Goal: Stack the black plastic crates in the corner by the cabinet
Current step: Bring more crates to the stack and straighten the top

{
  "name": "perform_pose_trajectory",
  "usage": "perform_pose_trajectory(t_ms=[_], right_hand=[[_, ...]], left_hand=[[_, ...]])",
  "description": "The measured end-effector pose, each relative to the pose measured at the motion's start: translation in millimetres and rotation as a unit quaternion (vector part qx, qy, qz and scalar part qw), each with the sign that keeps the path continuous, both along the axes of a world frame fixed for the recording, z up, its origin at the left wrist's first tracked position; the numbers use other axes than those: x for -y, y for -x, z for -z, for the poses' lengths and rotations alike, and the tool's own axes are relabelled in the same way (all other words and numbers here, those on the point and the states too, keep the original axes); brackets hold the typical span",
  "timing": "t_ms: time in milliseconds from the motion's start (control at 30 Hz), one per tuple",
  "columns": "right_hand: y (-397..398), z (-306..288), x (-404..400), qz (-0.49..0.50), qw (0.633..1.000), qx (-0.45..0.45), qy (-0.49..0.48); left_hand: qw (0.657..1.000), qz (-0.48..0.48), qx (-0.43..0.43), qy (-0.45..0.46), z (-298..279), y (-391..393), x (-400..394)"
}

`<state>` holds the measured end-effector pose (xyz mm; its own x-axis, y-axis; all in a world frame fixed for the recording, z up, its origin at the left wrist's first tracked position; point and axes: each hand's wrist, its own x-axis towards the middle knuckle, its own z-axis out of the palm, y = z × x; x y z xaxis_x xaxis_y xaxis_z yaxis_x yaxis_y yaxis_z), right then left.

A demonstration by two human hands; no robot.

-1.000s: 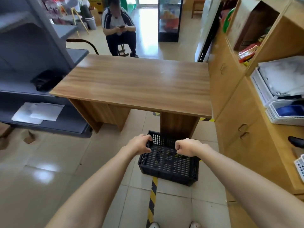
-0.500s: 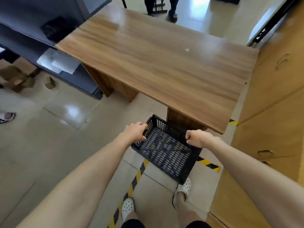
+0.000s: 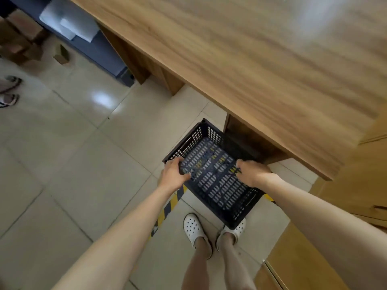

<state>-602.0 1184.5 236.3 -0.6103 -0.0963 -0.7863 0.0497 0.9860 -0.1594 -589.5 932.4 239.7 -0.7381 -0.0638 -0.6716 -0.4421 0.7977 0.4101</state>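
Observation:
A black perforated plastic crate [image 3: 217,181] hangs low over the tiled floor, just in front of the wooden desk's right leg. My left hand [image 3: 173,174] grips its left long rim and my right hand [image 3: 252,173] grips its right long rim, fingers curled inside. The crate is empty and tilted, one corner over my right shoe. The light wooden cabinet [image 3: 345,206] stands directly to the right of the crate. Only this one crate is in view.
The wooden desk [image 3: 261,59] overhangs the crate from above. Yellow-black floor tape [image 3: 167,208] runs under the crate. My white clogs [image 3: 194,229] stand just behind it. A dark shelf unit [image 3: 90,47], cardboard pieces [image 3: 21,40] and another person's sandalled feet [image 3: 8,91] are at the left.
The view has tipped steeply down and closer to the desk. The crate, held in both hands, has come lower and nearer my feet, between desk leg and cabinet.

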Motion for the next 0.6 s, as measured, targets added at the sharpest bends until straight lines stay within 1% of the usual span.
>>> perform_pose_trajectory(t_ms=[100, 200, 400, 533, 600], right_hand=[[5, 48, 0, 0.022, 1.0, -0.019, 0.006], [10, 91, -2, 0.043, 0.998, -0.035, 0.003], [-1, 162, -21, 0.057, 0.998, -0.025, -0.02], [-2, 197, -32, 0.093, 0.995, -0.01, -0.025], [1, 213, -37, 0.11, 0.994, -0.004, -0.025]], left_hand=[[1.0, -0.02, 0.011, -0.013, 45, -8, 1], [0.997, -0.053, 0.025, -0.047, 90, -13, 4], [0.987, -0.131, 0.066, -0.066, 158, -23, 9], [0.963, -0.224, 0.102, -0.112, 197, -36, 8], [0.94, -0.28, 0.121, -0.154, 218, -44, 8]])
